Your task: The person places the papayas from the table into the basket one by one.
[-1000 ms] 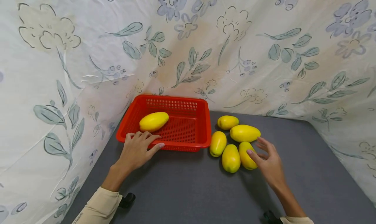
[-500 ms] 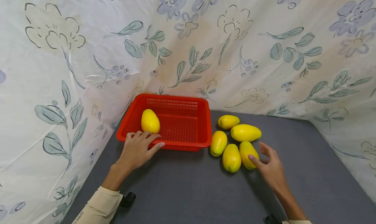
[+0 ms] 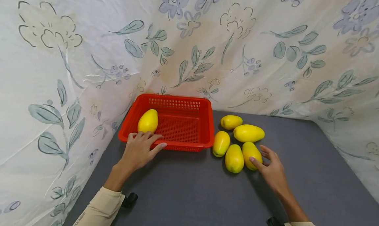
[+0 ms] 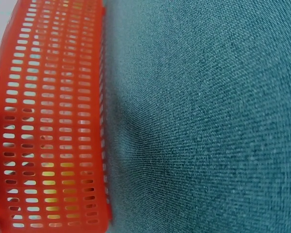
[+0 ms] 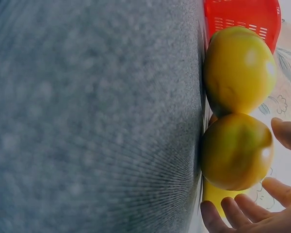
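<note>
In the head view, my left hand holds the front rim of a red plastic basket, its fingers bent over the edge and the thumb along the outside. One yellow mango-like fruit lies inside, at the left. To the right of the basket, several similar fruits are grouped on the table. My right hand is spread beside the nearest right fruit, with the thumb overlapping it. The right wrist view shows the thumb and fingers around this fruit with gaps, gripping nothing.
Another fruit lies close to its left, and a long one lies behind. A fruit sits against the basket's right side. Floral cloth hangs behind the dark grey table.
The fruit inside the basket has rolled and turned from slanting sideways to more upright, then tipped slightly left. My right hand has come slightly lower beside its fruit. My left hand stays on the rim.
</note>
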A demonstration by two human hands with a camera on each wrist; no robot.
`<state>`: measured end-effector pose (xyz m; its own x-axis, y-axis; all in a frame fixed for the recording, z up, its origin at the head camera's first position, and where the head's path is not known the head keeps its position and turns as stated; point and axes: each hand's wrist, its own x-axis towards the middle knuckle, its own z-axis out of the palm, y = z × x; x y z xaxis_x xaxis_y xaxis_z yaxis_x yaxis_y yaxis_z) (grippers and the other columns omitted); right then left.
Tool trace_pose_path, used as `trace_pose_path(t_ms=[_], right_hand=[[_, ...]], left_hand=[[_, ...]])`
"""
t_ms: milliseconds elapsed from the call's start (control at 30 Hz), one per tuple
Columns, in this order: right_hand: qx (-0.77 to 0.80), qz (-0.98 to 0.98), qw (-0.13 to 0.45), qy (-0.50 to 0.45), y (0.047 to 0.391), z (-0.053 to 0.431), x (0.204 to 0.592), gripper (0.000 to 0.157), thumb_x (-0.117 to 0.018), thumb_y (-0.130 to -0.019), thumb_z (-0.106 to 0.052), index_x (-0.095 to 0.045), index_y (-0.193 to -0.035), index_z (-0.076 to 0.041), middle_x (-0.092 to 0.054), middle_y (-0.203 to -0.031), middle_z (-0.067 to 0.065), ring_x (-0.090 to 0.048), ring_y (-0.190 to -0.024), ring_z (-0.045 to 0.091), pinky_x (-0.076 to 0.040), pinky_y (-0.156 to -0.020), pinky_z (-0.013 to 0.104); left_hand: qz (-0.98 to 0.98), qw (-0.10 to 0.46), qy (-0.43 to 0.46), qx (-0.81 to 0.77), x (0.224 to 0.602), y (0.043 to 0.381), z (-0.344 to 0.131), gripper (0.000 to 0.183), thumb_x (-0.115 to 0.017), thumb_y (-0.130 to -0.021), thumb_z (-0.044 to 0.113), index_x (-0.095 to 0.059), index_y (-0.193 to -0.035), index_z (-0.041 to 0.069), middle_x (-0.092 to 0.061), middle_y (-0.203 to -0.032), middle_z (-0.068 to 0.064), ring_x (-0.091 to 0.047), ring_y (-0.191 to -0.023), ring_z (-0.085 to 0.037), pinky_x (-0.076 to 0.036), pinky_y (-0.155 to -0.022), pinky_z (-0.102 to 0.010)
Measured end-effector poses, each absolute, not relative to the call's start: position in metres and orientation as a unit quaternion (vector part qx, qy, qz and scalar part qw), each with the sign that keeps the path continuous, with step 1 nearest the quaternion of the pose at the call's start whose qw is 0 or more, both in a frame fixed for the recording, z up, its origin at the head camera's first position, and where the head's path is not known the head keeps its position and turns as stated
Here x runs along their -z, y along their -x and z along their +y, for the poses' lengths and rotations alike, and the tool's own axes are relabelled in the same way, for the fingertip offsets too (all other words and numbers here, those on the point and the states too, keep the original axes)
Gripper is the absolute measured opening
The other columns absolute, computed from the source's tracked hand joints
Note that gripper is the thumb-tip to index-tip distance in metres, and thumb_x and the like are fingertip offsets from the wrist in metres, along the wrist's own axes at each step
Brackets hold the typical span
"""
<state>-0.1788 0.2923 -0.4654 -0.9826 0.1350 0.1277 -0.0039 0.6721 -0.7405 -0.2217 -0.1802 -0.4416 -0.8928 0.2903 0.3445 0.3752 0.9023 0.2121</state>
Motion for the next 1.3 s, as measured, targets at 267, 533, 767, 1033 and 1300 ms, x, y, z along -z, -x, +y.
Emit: trace_pose_path(t_ms=[267,533,767,1033,1300], right_hand=[[-0.395,-0.917,0.03,0.042,0.183,0.292,0.463,0.092,-0.067,-0.1,-0.058,-0.031,-0.164,-0.004,-0.034,-0.164,0.028,-0.043,-0.144,0.051,-0.04,-0.108,0.072],[-0.399,-0.915,-0.001,0.051,0.184,0.289,0.46,0.096,-0.066,-0.099,-0.062,-0.028,-0.166,-0.004,-0.034,-0.166,0.028,-0.043,-0.143,0.052,-0.044,-0.107,0.07],[-0.41,-0.91,-0.008,0.065,0.18,0.287,0.458,0.097,-0.065,-0.098,-0.064,-0.027,-0.166,-0.006,-0.032,-0.167,0.027,-0.042,-0.145,0.052,-0.043,-0.108,0.069],[-0.41,-0.91,0.038,0.036,0.176,0.286,0.455,0.088,-0.066,-0.102,-0.055,-0.03,-0.165,-0.005,-0.036,-0.165,0.026,-0.043,-0.144,0.052,-0.044,-0.106,0.07],[-0.419,-0.905,0.072,0.019,0.174,0.28,0.445,0.082,-0.068,-0.103,-0.05,-0.034,-0.164,-0.007,-0.039,-0.164,0.024,-0.046,-0.142,0.05,-0.046,-0.103,0.067]], left_hand=[[-0.962,0.158,0.171,0.142,0.443,0.223,-0.183,0.054,-0.063,-0.099,0.059,-0.073,-0.135,0.021,-0.069,-0.134,-0.013,-0.061,-0.117,-0.037,-0.037,-0.102,-0.063],[-0.962,0.158,0.174,0.142,0.442,0.223,-0.182,0.054,-0.064,-0.099,0.059,-0.073,-0.135,0.02,-0.069,-0.132,-0.013,-0.061,-0.117,-0.038,-0.037,-0.102,-0.063],[-0.962,0.156,0.174,0.139,0.442,0.223,-0.181,0.055,-0.063,-0.099,0.059,-0.073,-0.135,0.019,-0.069,-0.132,-0.014,-0.061,-0.116,-0.039,-0.037,-0.102,-0.063],[-0.961,0.159,0.176,0.14,0.443,0.223,-0.181,0.054,-0.064,-0.098,0.058,-0.073,-0.134,0.019,-0.069,-0.132,-0.014,-0.061,-0.116,-0.039,-0.037,-0.101,-0.063],[-0.96,0.165,0.177,0.139,0.444,0.222,-0.182,0.052,-0.065,-0.099,0.056,-0.073,-0.134,0.019,-0.07,-0.131,-0.014,-0.062,-0.114,-0.039,-0.038,-0.101,-0.064]])
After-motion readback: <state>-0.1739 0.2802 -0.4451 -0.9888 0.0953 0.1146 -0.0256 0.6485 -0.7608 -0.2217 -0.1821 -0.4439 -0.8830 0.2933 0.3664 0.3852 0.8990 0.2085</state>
